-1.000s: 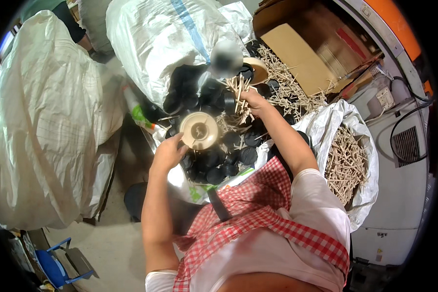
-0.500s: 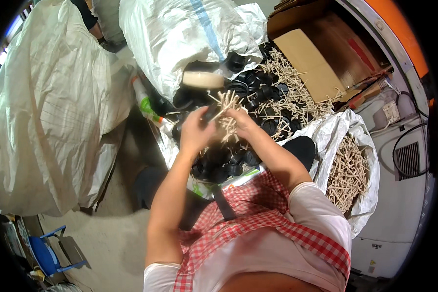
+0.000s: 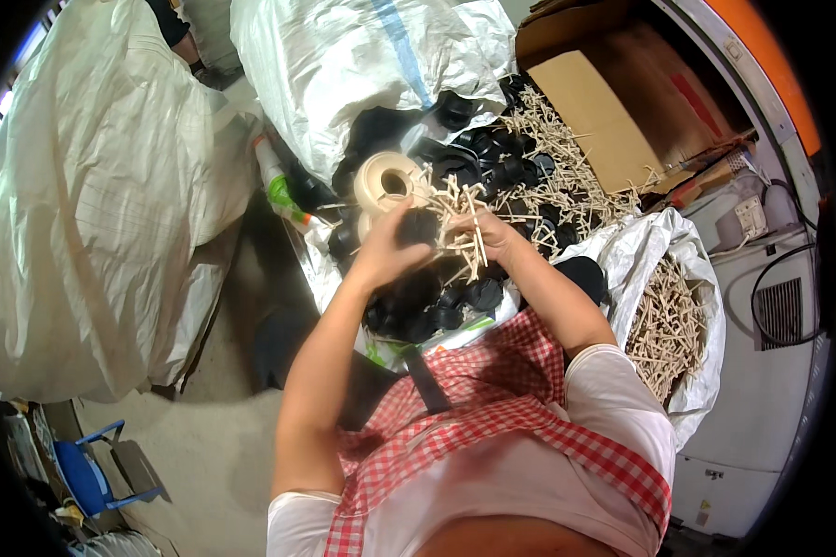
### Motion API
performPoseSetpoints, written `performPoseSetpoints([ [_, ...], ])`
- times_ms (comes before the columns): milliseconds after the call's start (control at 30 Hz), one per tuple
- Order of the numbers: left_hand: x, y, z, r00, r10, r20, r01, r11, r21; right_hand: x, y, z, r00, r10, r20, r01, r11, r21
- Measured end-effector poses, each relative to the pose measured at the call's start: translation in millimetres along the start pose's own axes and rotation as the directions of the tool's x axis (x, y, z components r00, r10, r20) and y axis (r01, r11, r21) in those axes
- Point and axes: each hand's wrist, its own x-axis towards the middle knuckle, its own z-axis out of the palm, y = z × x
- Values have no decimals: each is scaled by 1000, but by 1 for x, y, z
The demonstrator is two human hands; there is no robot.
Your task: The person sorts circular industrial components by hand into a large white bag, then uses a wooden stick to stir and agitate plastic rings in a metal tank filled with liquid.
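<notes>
The left hand (image 3: 385, 251) grips a black cap (image 3: 422, 226) beside the beige sticks (image 3: 463, 206) bunched in the right hand (image 3: 495, 236), above more black caps (image 3: 483, 295); loosely fanned, sticks could slip out and scatter.

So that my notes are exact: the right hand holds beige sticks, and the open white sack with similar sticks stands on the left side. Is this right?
The side is wrong. The head view shows that the right hand holds beige sticks, and the open white sack with similar sticks stands on the right side.
</notes>
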Motion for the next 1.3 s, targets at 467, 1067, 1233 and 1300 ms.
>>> performPoseSetpoints([
  [467,5,-27,-13,985,-151,-84,127,963,-239,-16,-8,24,981,168,98,-93,849,-519],
  [1067,-15,-64,-12,959,-282,-29,283,958,44,-143,-56,-13,972,-198,-130,187,978,-88],
  [1233,-26,-26,1,888,-353,296,270,919,287,-302,-114,-14,664,-630,-403,298,717,-631],
  [1300,-37,-25,10,951,-216,223,50,816,576,-375,-126,-19,580,-602,-549,61,704,-707],
])
